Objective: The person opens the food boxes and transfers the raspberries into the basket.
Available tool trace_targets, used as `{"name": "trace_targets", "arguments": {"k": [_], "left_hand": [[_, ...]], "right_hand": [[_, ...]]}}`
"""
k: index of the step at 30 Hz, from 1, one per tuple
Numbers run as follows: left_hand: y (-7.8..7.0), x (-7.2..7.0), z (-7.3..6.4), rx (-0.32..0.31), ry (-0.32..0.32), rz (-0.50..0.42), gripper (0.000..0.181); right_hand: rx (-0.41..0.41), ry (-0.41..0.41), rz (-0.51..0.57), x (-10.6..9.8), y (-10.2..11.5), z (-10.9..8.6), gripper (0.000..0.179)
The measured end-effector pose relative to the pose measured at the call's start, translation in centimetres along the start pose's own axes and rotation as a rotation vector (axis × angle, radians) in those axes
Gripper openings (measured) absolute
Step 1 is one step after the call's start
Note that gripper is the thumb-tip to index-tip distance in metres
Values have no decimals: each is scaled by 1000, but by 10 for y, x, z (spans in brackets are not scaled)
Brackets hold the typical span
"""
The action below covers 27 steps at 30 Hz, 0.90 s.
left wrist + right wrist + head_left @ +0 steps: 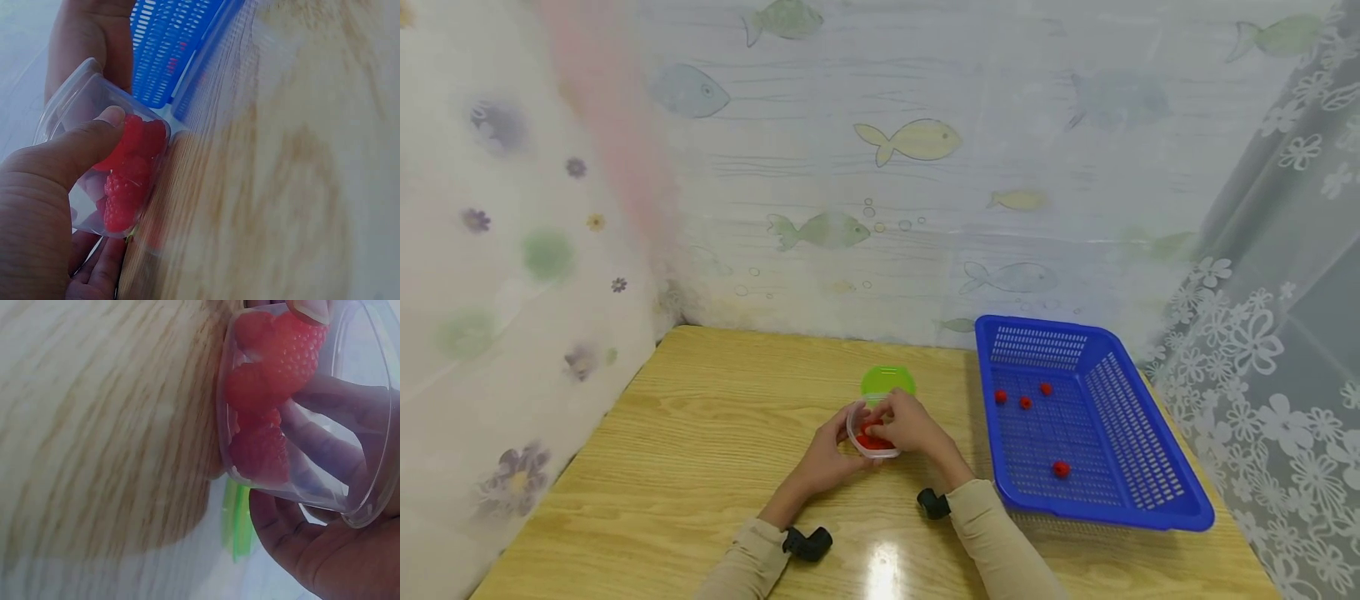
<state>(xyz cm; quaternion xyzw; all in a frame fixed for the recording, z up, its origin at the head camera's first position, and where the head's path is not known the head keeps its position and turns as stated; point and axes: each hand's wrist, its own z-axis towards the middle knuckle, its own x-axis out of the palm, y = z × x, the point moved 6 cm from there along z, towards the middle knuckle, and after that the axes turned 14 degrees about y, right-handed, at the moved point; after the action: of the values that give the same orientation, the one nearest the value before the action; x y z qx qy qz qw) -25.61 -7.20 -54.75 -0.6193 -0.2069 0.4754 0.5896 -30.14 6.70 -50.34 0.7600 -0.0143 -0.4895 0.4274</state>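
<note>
A clear plastic container (853,425) holding several red raspberries (125,200) is tilted just above the wooden table. My left hand (829,458) grips it from the left; the thumb (94,140) presses on its wall, and fingers lie beneath. My right hand (913,423) reaches into the opening from the right. Through the clear wall, its fingertips come together at a raspberry (250,387); the plastic and the other berries partly hide this hold. Behind the container lies a green lid (887,380) on the table.
A blue perforated basket (1075,508) stands on the right side of the table. Several loose raspberries lie in it, one (1061,469) near its front. Curtains with fish (917,139) and flowers hang behind and at both sides of the wooden table (700,417).
</note>
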Motion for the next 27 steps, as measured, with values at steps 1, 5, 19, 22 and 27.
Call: {"name": "trace_targets", "arguments": {"k": [1,5,19,22,27], "left_hand": [[0,0,0,2,0,2,90],[2,-1,1,11,1,5,90],[3,-2,1,-2,-27,-1,90],[0,-1,2,7,-41,4,90],[-1,1,2,17,-34,10,89]], "right_hand": [[4,-2,4,0,-1,0,11],[2,-12,3,1,-2,1,11],[-67,-42,94,1,-3,0,14],[-86,-55,157,0,-5,-2,14],[-99,-68,233,1,-8,-4,15]]}}
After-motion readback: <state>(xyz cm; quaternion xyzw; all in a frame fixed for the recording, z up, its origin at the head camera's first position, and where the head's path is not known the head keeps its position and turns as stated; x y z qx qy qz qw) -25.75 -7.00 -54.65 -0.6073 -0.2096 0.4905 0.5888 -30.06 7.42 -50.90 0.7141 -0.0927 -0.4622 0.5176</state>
